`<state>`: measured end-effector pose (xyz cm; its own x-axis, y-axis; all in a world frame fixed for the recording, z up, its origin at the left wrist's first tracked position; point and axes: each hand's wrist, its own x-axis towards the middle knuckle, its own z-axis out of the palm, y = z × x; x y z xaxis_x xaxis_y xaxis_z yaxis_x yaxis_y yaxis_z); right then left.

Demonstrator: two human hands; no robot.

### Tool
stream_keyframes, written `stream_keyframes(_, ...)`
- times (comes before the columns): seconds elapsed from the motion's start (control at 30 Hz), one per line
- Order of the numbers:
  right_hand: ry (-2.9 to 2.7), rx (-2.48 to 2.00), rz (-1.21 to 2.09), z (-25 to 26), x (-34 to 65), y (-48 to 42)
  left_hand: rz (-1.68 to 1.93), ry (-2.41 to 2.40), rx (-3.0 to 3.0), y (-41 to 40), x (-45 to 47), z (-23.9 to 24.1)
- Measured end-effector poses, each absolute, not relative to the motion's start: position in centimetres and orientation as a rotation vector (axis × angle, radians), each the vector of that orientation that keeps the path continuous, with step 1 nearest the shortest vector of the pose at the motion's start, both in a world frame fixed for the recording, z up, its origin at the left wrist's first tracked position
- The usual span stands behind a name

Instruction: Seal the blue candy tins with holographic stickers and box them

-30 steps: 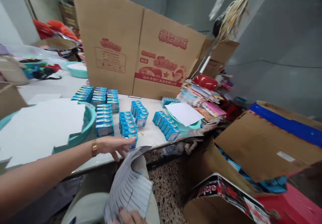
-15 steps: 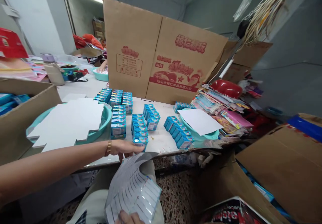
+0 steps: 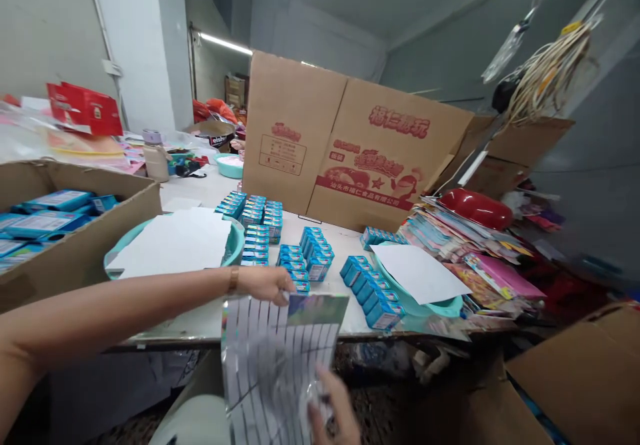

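Note:
A shiny plastic bag (image 3: 280, 358) with dark stripes on pale film and a green-purple printed strip along its top hangs in front of me, below the table edge. My left hand (image 3: 265, 284) reaches across from the left, its fingers closed on the bag's top edge. Lower down, my right hand (image 3: 335, 408) is blurred by motion; its curled fingers have crumpled clear film between them at the bag's right side. Just beyond my left hand stand rows of small blue boxes (image 3: 294, 262), partly hidden by it. Another blue row (image 3: 370, 292) stands to the right.
Blue packs fill an open carton (image 3: 125, 222) at left. White card sheets (image 3: 175, 242) cover a teal basin (image 3: 239, 240); a white sheet (image 3: 420, 273) covers another basin (image 3: 453, 307). A large carton (image 3: 295, 125) stands behind. A red bowl (image 3: 475, 208) rests on stacked packaging at right.
My left hand has gone from the nearest blue box to the bag's top edge. The bag has been raised and spread more upright. My right hand has moved up and right; the view has shifted.

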<state>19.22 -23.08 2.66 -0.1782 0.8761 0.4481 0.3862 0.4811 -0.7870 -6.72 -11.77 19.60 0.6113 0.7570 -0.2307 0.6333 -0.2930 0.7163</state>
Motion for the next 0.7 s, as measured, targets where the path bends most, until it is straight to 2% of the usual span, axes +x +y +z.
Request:
stream_keyframes(0.17,-1.49,-1.072,0.56,11.1,19.8,-15.7,0.187,0.961,2.15,-13.4,-7.9,27.3)
stream_keyframes(0.27,-1.56,-0.905,0.8,14.7,18.6,-14.3,0.11,0.93,2.261,-15.3,-8.3,29.9)
stream_keyframes(0.33,-1.548,-0.833,0.932,15.6,17.4,-14.5,0.123,1.088,2.347,-16.6,-8.8,30.3)
stream_keyframes(0.5,-1.401,-0.86,1.06,13.6,15.0,-16.3,0.442,1.8,2.561,-20.6,-8.8,26.5)
stream_keyframes(0.7,-1.166,-0.919,1.114,9.1,13.8,-17.3,0.75,1.739,2.561,-24.2,-6.9,19.4)
